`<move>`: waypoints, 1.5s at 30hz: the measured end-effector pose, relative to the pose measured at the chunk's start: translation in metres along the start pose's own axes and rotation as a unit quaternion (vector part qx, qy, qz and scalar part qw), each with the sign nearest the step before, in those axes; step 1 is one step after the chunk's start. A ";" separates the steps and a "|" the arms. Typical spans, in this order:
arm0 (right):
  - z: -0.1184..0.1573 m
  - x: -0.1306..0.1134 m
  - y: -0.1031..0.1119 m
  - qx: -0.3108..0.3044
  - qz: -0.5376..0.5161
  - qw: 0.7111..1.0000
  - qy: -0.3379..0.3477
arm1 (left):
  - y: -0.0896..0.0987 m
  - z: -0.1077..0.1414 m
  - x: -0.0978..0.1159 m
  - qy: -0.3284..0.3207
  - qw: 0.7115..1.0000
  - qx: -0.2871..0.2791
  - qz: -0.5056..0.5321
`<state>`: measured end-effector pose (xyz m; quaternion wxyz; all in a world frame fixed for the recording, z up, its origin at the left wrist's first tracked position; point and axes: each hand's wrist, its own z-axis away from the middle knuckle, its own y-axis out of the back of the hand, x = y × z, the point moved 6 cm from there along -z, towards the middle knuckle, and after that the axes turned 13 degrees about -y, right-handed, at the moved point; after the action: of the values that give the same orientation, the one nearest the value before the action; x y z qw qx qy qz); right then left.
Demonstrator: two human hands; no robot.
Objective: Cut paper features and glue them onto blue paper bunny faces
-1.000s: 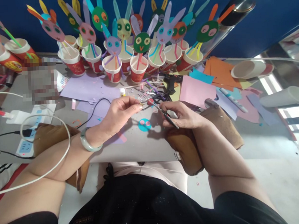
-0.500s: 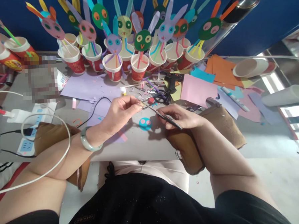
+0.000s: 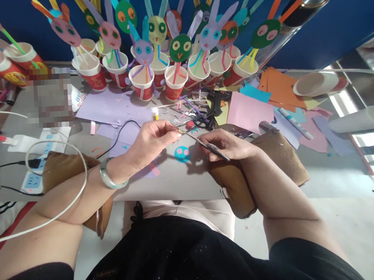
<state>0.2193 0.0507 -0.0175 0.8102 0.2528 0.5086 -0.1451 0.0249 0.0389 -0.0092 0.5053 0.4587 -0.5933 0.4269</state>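
My right hand (image 3: pixel 229 146) is closed around a pair of scissors (image 3: pixel 218 151) with dark handles. Their slim blades point left, toward my left fingertips. My left hand (image 3: pixel 152 142), with a pale bangle at the wrist, pinches its thumb and forefinger at the blade tips. What sits in that pinch is too small to make out; a yellowish bit shows there. Below, on the table, lies a blue paper disc (image 3: pixel 182 154) with two pink circles. Another pair of dark-handled scissors (image 3: pixel 201 123) rests among scraps just beyond my hands.
Behind stand several red-and-white paper cups (image 3: pixel 176 88) with paper rabbit heads on straws. Purple paper (image 3: pixel 110 108) lies left, pink paper (image 3: pixel 251 111) and orange paper (image 3: pixel 276 87) right. A glue stick (image 3: pixel 154 113), a power strip (image 3: pixel 35 177) and loose cables are around; a white cable crosses my left arm.
Both hands keep nearly the same pose, with the scissors' tips still at my left fingertips. The whole view has shifted slightly.
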 end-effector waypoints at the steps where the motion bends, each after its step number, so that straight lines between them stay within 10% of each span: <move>1: 0.000 0.000 0.000 -0.001 -0.001 1.000 -0.001 | 0.000 0.001 -0.001 0.002 1.000 -0.003 -0.001; 45: -0.001 -0.001 -0.003 0.001 0.015 1.000 -0.020 | -0.005 0.003 0.000 0.022 1.000 -0.005 0.016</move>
<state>0.2165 0.0493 -0.0180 0.8218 0.2581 0.4888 -0.1387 0.0289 0.0354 -0.0093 0.5135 0.4373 -0.5912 0.4422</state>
